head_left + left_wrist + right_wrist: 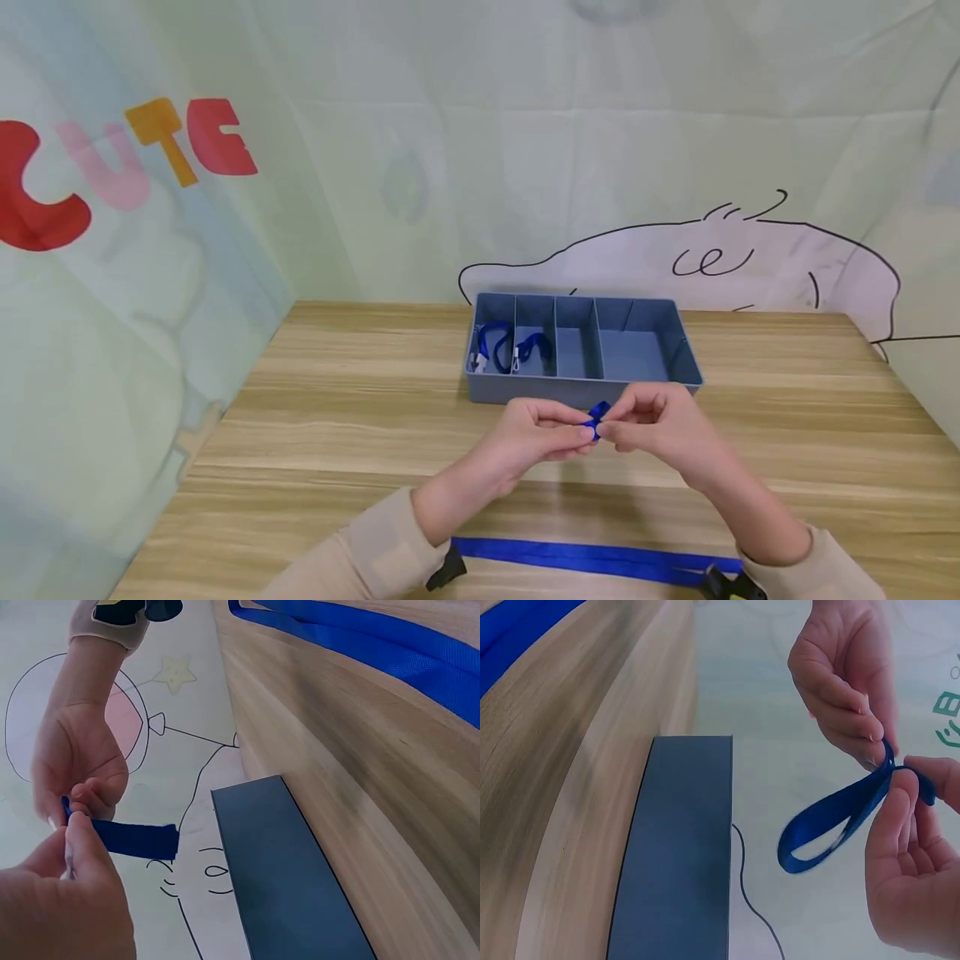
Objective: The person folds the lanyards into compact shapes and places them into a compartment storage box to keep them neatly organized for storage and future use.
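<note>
A short blue lanyard strap (599,410) is held up in front of the tray, between both hands. My left hand (540,429) pinches it between thumb and fingers from the left. From the right, my right hand (660,425) pinches it too, the fingertips of both hands nearly meeting. In the right wrist view the strap (840,806) bends into a hanging loop, with a short end beyond the right fingertips. The left wrist view shows a flat band of the strap (142,838) sticking out past the fingers.
Behind the hands stands a blue-grey divided tray (555,389). Its leftmost compartment holds a blue lanyard (483,342) with a clip; the one beside it holds another blue lanyard (534,343). Nearer me, a long blue strap (585,557) lies across the wooden table (337,417).
</note>
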`<state>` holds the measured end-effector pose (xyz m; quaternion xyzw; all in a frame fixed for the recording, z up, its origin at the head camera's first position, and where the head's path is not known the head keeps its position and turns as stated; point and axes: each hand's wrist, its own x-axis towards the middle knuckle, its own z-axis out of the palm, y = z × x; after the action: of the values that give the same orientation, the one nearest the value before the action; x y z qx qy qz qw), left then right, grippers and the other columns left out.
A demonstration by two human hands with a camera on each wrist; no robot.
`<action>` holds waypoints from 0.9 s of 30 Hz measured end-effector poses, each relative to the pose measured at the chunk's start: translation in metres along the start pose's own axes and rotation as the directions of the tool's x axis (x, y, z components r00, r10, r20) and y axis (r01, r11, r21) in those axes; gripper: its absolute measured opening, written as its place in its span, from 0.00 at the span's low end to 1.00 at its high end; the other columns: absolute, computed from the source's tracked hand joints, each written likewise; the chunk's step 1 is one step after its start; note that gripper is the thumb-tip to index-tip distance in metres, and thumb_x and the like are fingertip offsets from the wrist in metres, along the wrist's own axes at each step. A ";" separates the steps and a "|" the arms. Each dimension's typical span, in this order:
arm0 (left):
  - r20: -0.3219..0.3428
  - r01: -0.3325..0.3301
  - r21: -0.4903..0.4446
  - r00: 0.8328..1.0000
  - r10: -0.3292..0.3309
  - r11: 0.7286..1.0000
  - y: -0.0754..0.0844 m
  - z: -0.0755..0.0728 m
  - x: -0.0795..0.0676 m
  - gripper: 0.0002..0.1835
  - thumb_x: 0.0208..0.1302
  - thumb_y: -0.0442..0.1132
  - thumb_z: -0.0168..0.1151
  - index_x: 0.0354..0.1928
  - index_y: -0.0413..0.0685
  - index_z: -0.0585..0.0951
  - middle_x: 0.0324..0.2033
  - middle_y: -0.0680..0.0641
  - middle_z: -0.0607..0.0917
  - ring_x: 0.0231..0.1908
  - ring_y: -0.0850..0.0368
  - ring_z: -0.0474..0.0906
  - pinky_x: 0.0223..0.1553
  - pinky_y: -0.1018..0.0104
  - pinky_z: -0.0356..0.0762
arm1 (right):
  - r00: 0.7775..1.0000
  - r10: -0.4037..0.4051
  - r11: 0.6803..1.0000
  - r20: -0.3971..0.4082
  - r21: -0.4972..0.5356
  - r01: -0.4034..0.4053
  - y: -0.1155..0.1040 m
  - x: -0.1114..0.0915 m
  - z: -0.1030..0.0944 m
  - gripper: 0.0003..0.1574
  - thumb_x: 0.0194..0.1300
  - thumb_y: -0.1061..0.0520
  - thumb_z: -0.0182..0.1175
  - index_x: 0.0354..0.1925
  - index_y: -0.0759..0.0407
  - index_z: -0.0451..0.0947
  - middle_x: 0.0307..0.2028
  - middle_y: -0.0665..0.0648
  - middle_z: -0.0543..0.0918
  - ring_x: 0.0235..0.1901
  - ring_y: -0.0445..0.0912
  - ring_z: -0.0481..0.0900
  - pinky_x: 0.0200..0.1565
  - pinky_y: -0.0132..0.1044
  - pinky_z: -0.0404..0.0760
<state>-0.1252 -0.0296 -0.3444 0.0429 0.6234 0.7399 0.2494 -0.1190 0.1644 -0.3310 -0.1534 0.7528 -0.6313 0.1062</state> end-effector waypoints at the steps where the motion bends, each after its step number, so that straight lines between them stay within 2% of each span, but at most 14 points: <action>1: 0.004 -0.004 -0.008 1.000 0.004 1.000 0.000 0.000 0.000 0.11 0.57 0.27 0.63 0.42 0.27 0.81 0.31 0.39 0.86 0.29 0.58 0.83 0.41 0.61 0.80 | 1.000 0.004 1.000 0.004 0.004 -0.004 0.000 0.001 0.001 0.09 0.56 0.65 0.65 0.31 0.73 0.78 0.22 0.52 0.82 0.20 0.44 0.78 0.29 0.39 0.81; 6: 0.026 -0.021 -0.026 0.999 0.022 0.999 -0.001 -0.002 0.002 0.12 0.58 0.26 0.62 0.44 0.25 0.79 0.33 0.39 0.86 0.30 0.59 0.83 0.40 0.63 0.80 | 0.999 -0.018 1.000 0.037 0.003 0.018 0.001 0.000 0.000 0.14 0.62 0.62 0.61 0.37 0.76 0.78 0.26 0.51 0.84 0.24 0.45 0.81 0.34 0.38 0.82; 12: 0.007 -0.036 -0.019 0.999 0.036 0.999 -0.002 -0.005 0.004 0.13 0.59 0.27 0.61 0.45 0.25 0.78 0.33 0.40 0.86 0.31 0.58 0.83 0.40 0.66 0.80 | 0.994 -0.068 0.998 0.087 0.018 0.066 0.004 0.000 -0.002 0.16 0.64 0.64 0.57 0.44 0.79 0.76 0.33 0.51 0.85 0.32 0.44 0.84 0.38 0.37 0.82; 16: 0.028 -0.031 -0.052 0.999 0.033 0.998 -0.003 -0.007 0.005 0.14 0.60 0.27 0.60 0.46 0.25 0.77 0.35 0.40 0.86 0.32 0.58 0.84 0.38 0.68 0.80 | 0.997 -0.080 0.997 0.022 -0.010 0.080 0.007 0.001 0.002 0.15 0.59 0.64 0.63 0.42 0.75 0.78 0.33 0.53 0.85 0.31 0.44 0.83 0.37 0.37 0.83; 21: 0.081 -0.011 -0.099 0.997 0.019 0.995 -0.002 -0.010 0.006 0.15 0.63 0.27 0.57 0.50 0.23 0.75 0.36 0.39 0.85 0.32 0.60 0.83 0.38 0.71 0.80 | 0.988 -0.145 0.985 -0.058 -0.099 0.139 0.012 0.003 0.005 0.10 0.56 0.64 0.66 0.37 0.69 0.82 0.31 0.55 0.85 0.29 0.45 0.83 0.33 0.38 0.83; 27: 0.112 -0.027 -0.057 0.993 0.033 0.998 -0.001 -0.013 0.007 0.15 0.64 0.30 0.56 0.49 0.24 0.75 0.37 0.39 0.85 0.34 0.59 0.83 0.45 0.63 0.79 | 0.966 -0.244 0.948 -0.089 -0.229 0.219 0.015 0.004 0.008 0.05 0.54 0.62 0.68 0.33 0.61 0.84 0.27 0.54 0.84 0.25 0.43 0.79 0.27 0.34 0.81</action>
<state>-0.1356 -0.0382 -0.3503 0.0871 0.5868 0.7569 0.2742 -0.1212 0.1575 -0.3470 -0.2144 0.7989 -0.5611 -0.0302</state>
